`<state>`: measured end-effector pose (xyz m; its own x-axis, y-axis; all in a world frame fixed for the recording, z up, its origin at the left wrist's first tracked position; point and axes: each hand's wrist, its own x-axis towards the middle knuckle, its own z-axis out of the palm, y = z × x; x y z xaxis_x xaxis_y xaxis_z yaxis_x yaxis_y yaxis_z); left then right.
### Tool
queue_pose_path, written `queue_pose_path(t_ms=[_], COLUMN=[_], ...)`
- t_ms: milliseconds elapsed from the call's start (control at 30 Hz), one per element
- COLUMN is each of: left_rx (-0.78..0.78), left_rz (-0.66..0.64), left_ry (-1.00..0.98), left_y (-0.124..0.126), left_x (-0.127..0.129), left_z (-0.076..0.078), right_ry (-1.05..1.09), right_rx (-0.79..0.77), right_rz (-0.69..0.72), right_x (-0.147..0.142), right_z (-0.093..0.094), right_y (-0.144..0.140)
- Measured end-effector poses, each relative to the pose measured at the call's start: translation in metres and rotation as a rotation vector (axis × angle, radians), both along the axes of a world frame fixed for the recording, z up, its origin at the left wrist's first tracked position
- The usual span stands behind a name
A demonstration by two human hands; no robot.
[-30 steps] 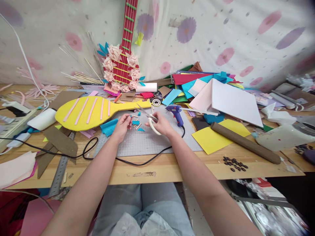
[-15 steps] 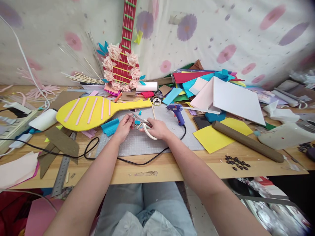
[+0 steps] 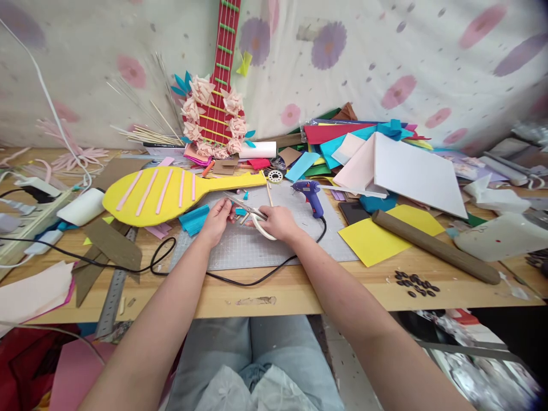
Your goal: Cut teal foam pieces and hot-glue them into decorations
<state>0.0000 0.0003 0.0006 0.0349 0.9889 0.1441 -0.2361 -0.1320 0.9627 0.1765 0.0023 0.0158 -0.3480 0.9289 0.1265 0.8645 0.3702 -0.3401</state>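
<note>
- Left: we note a yellow guitar-shaped board (image 3: 172,194) with pink strips, lying on the counter (image 3: 295,298); we judge it light and fairly stiff, best lifted by the neck and body together.
- Next, blue folded paper (image 3: 194,220) rests on the cutting mat (image 3: 240,258); probably soft and easily creased, so we favour a loose hold at its edge.
- Left hand (image 3: 218,218): thumb and fingers pinch together, seemingly on a small piece (image 3: 232,217), its kind too small to tell.
- Scissors (image 3: 248,208): above the mat, between the hands, blades pointing at the left fingertips. We expect them rigid and modest in weight; grip belongs at the white handles, clear of the blades.
- Right hand (image 3: 278,222): fingers wrapped around those handles.
- Right: a purple glue gun (image 3: 312,197) lies beyond that hand.
</note>
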Motion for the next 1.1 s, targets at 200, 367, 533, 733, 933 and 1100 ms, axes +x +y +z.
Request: queue_pose_path(t_ms=[200, 367, 533, 733, 933, 1100], left_rx=[-0.03, -0.034, -0.078, -0.132, -0.092, -0.118], left_rz=[-0.028, -0.065, -0.086, -0.077, -0.147, -0.153], left_ry=[-0.015, -0.05, -0.076, -0.087, -0.13, -0.105], left_y=[-0.001, -0.0025, -0.0034, -0.0045, -0.0078, -0.0085], left_x=[0.0003, 0.0005, 0.0003, -0.0003, 0.0018, 0.0016], left_z=[0.0003, -0.0005, -0.0006, 0.0017, 0.007, 0.0075], right_ry=[0.129, 0.1, 0.075, 0.054, 0.086, 0.103], right_rx=[-0.084, -0.103, -0.072, -0.043, -0.044, -0.054], right_rz=[0.028, 0.105, 0.107, 0.058, 0.039, 0.123], right_x=[0.0071, 0.0036, 0.001, 0.0017, 0.0068, 0.0077], right_z=[0.0051, 0.0036, 0.0022, 0.004, 0.006, 0.0055], right_y=[0.0009, -0.0008, -0.0021, -0.0018, 0.0, -0.0004])
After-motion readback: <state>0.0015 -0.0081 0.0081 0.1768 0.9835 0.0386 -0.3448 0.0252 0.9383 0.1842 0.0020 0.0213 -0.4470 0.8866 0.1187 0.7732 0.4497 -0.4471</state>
